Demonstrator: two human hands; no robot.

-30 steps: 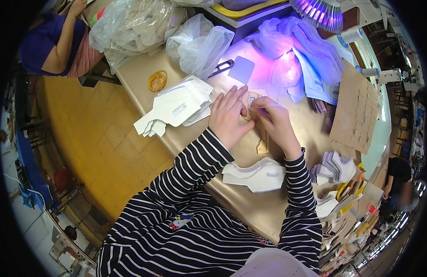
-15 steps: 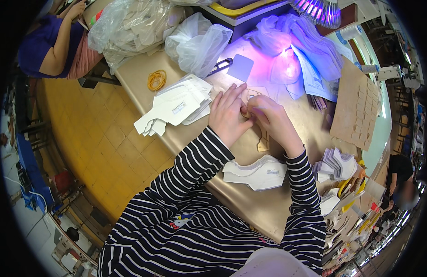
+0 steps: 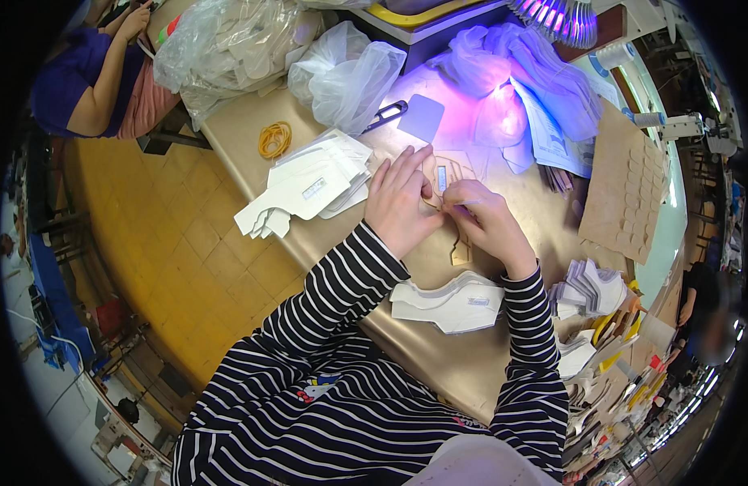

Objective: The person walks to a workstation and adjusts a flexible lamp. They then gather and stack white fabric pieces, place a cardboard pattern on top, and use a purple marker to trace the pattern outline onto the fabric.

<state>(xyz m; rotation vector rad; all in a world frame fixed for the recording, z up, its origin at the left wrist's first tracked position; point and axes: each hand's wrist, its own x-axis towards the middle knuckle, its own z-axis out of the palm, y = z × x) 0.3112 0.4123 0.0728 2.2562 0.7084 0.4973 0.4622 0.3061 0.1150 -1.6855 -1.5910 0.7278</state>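
A tan pattern template (image 3: 461,253) with cut-out slots and a small label lies on the table, partly hidden under my hands. My left hand (image 3: 400,206) rests on its left side, fingers stretched forward and the thumb pointing toward the right hand. Close to that thumb, my right hand (image 3: 486,223) pinches over the template with its fingers bent together. What sits in the pinch is too small to make out. Left of my hands lies a stack of white cut pieces (image 3: 317,182). Nearer to me is another white stack with a wavy edge (image 3: 448,304).
Yellow rubber bands (image 3: 274,140), a snap-off cutter (image 3: 386,116) and a grey card (image 3: 421,119) lie beyond my hands. Clear plastic bags (image 3: 346,77) stand at the back. A lit lamp (image 3: 556,20) hangs back right, near a brown board (image 3: 625,190). A person (image 3: 99,81) works far left.
My right hand has shifted toward me and slightly right, uncovering the template's label and more of its upper part. My left hand stays in place.
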